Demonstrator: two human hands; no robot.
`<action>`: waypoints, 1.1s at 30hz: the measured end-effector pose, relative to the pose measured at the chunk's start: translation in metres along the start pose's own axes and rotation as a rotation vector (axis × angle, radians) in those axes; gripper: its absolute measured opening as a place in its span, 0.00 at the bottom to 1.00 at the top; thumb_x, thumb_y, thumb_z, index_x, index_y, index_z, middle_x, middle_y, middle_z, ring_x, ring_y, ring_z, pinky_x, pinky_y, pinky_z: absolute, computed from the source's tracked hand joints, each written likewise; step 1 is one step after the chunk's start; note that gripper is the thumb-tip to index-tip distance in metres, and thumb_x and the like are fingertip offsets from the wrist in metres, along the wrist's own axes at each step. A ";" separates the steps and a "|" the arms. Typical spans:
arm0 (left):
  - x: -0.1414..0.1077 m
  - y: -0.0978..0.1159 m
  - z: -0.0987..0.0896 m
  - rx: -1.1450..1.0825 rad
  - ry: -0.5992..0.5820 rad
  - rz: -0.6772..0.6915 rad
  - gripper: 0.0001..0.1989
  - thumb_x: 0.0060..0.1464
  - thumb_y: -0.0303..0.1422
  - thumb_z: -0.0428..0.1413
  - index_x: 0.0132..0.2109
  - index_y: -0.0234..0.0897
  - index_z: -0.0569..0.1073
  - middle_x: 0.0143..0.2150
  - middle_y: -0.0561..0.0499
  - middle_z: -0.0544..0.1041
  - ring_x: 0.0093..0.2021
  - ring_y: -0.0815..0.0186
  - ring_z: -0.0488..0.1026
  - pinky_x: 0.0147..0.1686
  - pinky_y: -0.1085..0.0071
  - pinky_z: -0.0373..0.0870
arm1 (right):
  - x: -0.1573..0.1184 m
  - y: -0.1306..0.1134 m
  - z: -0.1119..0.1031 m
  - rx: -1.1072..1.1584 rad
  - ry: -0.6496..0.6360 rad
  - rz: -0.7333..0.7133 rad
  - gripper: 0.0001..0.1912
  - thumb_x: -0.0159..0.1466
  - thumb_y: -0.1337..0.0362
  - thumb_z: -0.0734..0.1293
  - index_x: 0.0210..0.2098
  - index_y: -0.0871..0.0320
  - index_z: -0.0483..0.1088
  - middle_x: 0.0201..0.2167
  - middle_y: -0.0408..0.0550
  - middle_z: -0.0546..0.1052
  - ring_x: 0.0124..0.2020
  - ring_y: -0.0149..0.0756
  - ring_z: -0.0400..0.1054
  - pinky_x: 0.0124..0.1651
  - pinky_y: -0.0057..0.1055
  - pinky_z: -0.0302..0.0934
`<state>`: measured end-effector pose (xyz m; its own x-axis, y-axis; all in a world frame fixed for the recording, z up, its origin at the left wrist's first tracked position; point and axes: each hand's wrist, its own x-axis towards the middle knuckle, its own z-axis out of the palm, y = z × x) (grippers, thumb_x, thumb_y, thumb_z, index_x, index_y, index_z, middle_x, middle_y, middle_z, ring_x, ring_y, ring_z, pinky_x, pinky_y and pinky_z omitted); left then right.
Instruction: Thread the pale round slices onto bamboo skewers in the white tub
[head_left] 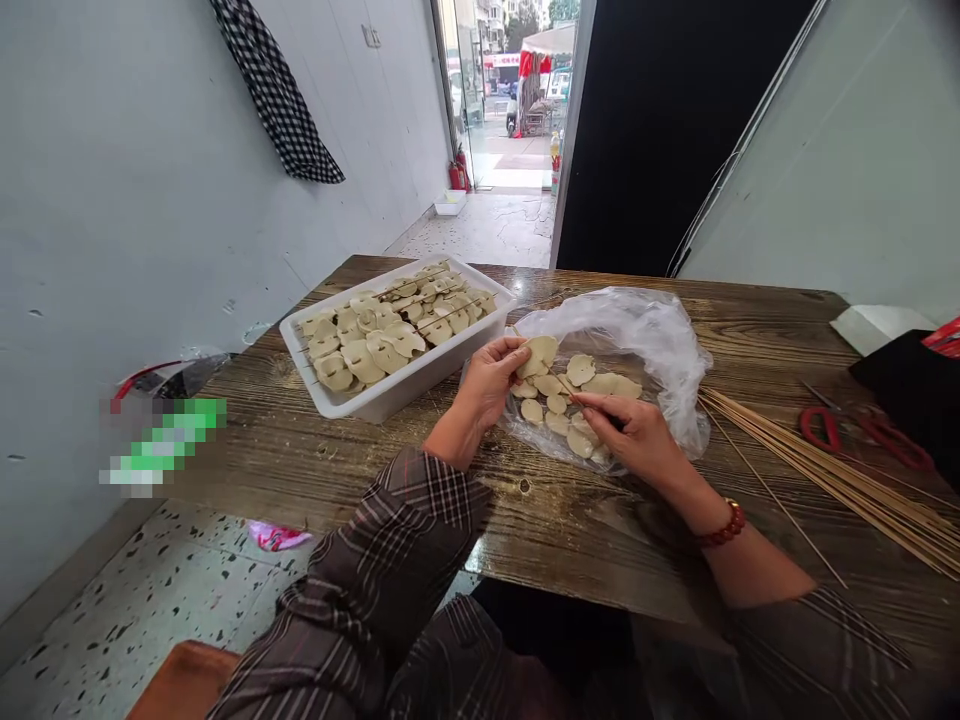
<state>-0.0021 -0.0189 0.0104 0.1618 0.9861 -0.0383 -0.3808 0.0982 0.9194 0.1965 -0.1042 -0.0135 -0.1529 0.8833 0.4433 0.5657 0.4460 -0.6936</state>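
My left hand (493, 380) pinches a pale, flat, round slice (541, 352) between thumb and fingers. A thin wooden skewer (568, 388) passes through that slice, and my right hand (628, 430) grips the skewer lower down with fingertips closed. Beneath both hands, more pale slices (556, 423) of uneven size lie on an opened clear plastic bag (679, 345). To the left, a white plastic tub (405, 385) holds rows of similar slices (386, 350) threaded on skewers. What the slices are made of, I cannot tell.
A bundle of long skewers (817, 465) fans across the right of the wooden table (300, 480), with one loose skewer beside it. Red-handled scissors (821, 428) lie behind the bundle, near a black bag (904, 380). A wall stands close on the left.
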 end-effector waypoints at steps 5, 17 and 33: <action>0.000 -0.002 0.001 -0.045 0.012 -0.042 0.13 0.38 0.31 0.68 0.32 0.33 0.75 0.26 0.55 0.73 0.23 0.76 0.64 0.22 0.78 0.57 | -0.001 0.003 0.000 -0.027 -0.004 -0.028 0.14 0.65 0.64 0.64 0.47 0.55 0.79 0.44 0.50 0.83 0.42 0.42 0.79 0.44 0.38 0.73; -0.005 -0.008 0.007 0.007 -0.028 -0.027 0.11 0.40 0.31 0.66 0.32 0.33 0.74 0.24 0.55 0.71 0.22 0.76 0.62 0.23 0.77 0.56 | -0.002 0.003 0.002 0.000 0.027 -0.017 0.14 0.65 0.65 0.64 0.46 0.55 0.79 0.44 0.50 0.83 0.43 0.42 0.78 0.46 0.38 0.73; -0.004 -0.011 0.008 0.210 -0.074 0.131 0.07 0.44 0.31 0.62 0.33 0.34 0.73 0.23 0.57 0.69 0.22 0.75 0.61 0.23 0.77 0.54 | 0.000 0.000 0.002 -0.038 0.007 0.070 0.13 0.64 0.63 0.64 0.41 0.57 0.80 0.36 0.49 0.84 0.36 0.40 0.78 0.42 0.35 0.71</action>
<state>0.0089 -0.0248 0.0038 0.1924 0.9754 0.1078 -0.2068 -0.0671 0.9761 0.1950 -0.1038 -0.0140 -0.1064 0.9112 0.3979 0.6051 0.3769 -0.7013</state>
